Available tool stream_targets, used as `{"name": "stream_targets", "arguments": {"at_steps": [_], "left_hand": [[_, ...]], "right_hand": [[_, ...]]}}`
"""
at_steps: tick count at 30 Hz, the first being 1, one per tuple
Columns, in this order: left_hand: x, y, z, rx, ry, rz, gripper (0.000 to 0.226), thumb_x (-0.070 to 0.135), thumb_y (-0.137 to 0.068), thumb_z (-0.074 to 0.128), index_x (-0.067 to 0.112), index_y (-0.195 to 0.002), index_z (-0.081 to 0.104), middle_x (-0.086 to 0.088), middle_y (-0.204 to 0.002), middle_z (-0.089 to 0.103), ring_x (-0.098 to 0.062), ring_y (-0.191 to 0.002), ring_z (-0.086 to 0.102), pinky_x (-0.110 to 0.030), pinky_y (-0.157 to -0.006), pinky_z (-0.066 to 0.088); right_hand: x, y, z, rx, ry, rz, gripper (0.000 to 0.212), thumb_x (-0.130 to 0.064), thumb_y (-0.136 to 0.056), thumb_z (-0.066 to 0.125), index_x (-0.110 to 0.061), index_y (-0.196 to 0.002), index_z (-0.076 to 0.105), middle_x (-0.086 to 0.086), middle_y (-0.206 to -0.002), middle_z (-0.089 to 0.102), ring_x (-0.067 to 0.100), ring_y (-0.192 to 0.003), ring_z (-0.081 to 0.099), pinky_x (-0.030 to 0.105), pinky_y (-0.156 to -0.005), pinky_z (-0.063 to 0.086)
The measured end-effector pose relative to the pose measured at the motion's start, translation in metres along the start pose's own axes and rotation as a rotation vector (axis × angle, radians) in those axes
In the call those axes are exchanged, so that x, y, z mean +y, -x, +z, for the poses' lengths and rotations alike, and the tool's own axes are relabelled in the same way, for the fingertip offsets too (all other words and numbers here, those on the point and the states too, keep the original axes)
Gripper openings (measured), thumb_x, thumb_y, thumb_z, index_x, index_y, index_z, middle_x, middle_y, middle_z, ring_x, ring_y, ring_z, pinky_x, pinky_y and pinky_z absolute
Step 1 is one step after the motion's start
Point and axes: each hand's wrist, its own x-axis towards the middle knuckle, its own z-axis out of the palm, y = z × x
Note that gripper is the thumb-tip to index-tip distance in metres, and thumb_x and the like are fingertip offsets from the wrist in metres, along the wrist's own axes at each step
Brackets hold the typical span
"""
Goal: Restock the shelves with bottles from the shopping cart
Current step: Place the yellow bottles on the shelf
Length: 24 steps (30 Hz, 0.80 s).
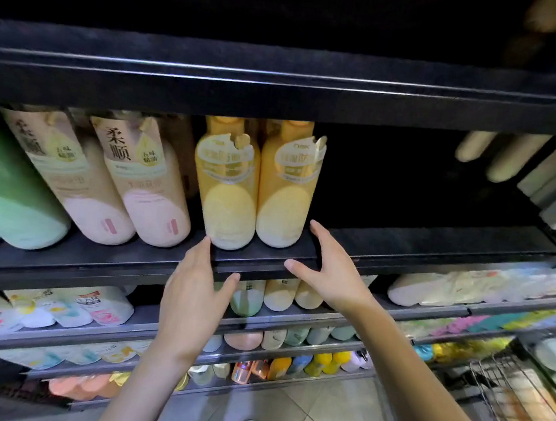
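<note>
Yellow bottles (255, 187) stand as a pair on the dark shelf (419, 241) — probably heavy, smooth, rigid plastic, best gripped around the body; left hand (194, 290) and right hand (328, 269) hover spread below them, holding nothing; right of the bottles the shelf lies bare — room beneath the upper ledge looks tight.

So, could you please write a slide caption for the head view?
Both open hands, left and right, flank two yellow bottles on the black shelf.
</note>
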Motion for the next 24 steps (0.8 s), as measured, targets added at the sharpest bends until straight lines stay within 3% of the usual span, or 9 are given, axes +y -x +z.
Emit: {"name": "stream_targets", "arguments": {"at_steps": [2, 4, 6, 10, 12, 16, 20, 24], "left_hand": [[0.0, 0.01, -0.006, -0.054, -0.12, 0.002, 0.065, 0.036, -0.09, 0.059, 0.008, -0.144, 0.037, -0.01, -0.145, 0.044, -0.028, -0.132, 0.041, -0.039, -0.104, 0.037], [0.008, 0.018, -0.007, -0.121, -0.227, 0.027, 0.06, 0.039, -0.09, 0.056, 0.009, -0.141, 0.042, -0.01, -0.144, 0.045, -0.03, -0.132, 0.04, -0.041, -0.104, 0.035], [0.022, 0.029, -0.002, -0.177, -0.257, 0.109, 0.057, 0.04, -0.091, 0.054, 0.012, -0.14, 0.044, -0.008, -0.146, 0.042, -0.028, -0.134, 0.036, -0.041, -0.108, 0.032], [0.071, 0.058, 0.043, -0.35, -0.191, 0.399, 0.06, 0.039, -0.093, 0.053, 0.016, -0.145, 0.036, -0.002, -0.152, 0.034, -0.019, -0.139, 0.029, -0.031, -0.113, 0.024], [0.101, 0.077, 0.075, -0.486, -0.192, 0.506, 0.062, 0.041, -0.093, 0.053, 0.02, -0.146, 0.031, 0.001, -0.151, 0.035, -0.018, -0.136, 0.033, -0.029, -0.108, 0.029], [0.159, 0.126, 0.135, -0.735, -0.182, 0.738, 0.063, 0.041, -0.092, 0.053, 0.02, -0.146, 0.03, 0.001, -0.152, 0.033, -0.019, -0.136, 0.035, -0.028, -0.106, 0.029], [0.218, 0.183, 0.188, -0.906, -0.177, 0.968, 0.065, 0.043, -0.094, 0.049, 0.018, -0.149, 0.025, 0.001, -0.154, 0.03, -0.017, -0.139, 0.028, -0.028, -0.112, 0.025], [0.271, 0.24, 0.229, -0.984, -0.148, 1.083, 0.068, 0.046, -0.095, 0.048, 0.02, -0.152, 0.02, 0.001, -0.158, 0.023, -0.013, -0.143, 0.022, -0.023, -0.115, 0.018]], "right_hand": [[0.011, 0.027, -0.009, 0.002, 0.087, 0.019, 0.073, -0.048, -0.089, 0.06, -0.028, -0.151, 0.025, -0.009, -0.157, 0.027, 0.008, -0.146, 0.016, 0.029, -0.118, 0.015], [0.021, 0.06, -0.022, 0.005, 0.186, 0.003, 0.064, -0.046, -0.092, 0.057, -0.026, -0.148, 0.032, -0.009, -0.155, 0.031, 0.007, -0.145, 0.017, 0.026, -0.118, 0.009], [0.033, 0.096, -0.037, 0.036, 0.236, 0.023, 0.058, -0.042, -0.092, 0.059, -0.021, -0.143, 0.042, -0.005, -0.149, 0.042, 0.012, -0.14, 0.03, 0.035, -0.12, 0.018], [0.065, 0.175, -0.064, 0.154, 0.262, 0.184, 0.045, -0.037, -0.09, 0.063, -0.016, -0.129, 0.053, 0.001, -0.124, 0.06, 0.018, -0.117, 0.052, 0.039, -0.1, 0.041], [0.087, 0.223, -0.071, 0.209, 0.268, 0.3, 0.043, -0.035, -0.091, 0.062, -0.017, -0.128, 0.053, 0.001, -0.121, 0.061, 0.019, -0.114, 0.054, 0.038, -0.097, 0.041], [0.122, 0.32, -0.082, 0.324, 0.259, 0.539, 0.053, -0.037, -0.091, 0.061, -0.017, -0.138, 0.049, -0.003, -0.138, 0.053, 0.017, -0.129, 0.048, 0.034, -0.107, 0.036], [0.149, 0.413, -0.094, 0.44, 0.203, 0.776, 0.056, -0.043, -0.091, 0.06, -0.021, -0.14, 0.045, -0.007, -0.143, 0.047, 0.013, -0.132, 0.043, 0.016, -0.107, 0.026], [0.176, 0.491, -0.11, 0.55, 0.158, 0.965, 0.053, -0.047, -0.091, 0.056, -0.03, -0.139, 0.043, -0.013, -0.137, 0.049, 0.011, -0.127, 0.045, 0.021, -0.101, 0.032]]}}
